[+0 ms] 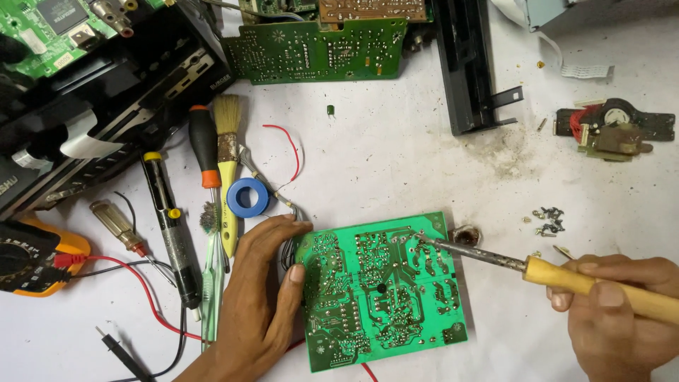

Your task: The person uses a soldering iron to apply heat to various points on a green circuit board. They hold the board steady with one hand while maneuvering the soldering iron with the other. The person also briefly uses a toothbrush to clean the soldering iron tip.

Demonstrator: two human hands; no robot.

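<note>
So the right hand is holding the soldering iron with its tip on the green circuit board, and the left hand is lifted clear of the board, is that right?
Not quite. In the head view the left hand rests on the green circuit board's left edge, steadying it, not lifted clear. The rest holds: the right hand holds the soldering iron with its tip on the board.

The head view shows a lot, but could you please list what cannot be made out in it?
- Green board, head view: its component side faces down, hidden.
- Board's left edge: covered by the left hand.
- Soldering iron: handle end cut off by the right edge and wrapped by the right hand.
- Multimeter: cut off by the left edge.
- Screws: too small to type.
</note>
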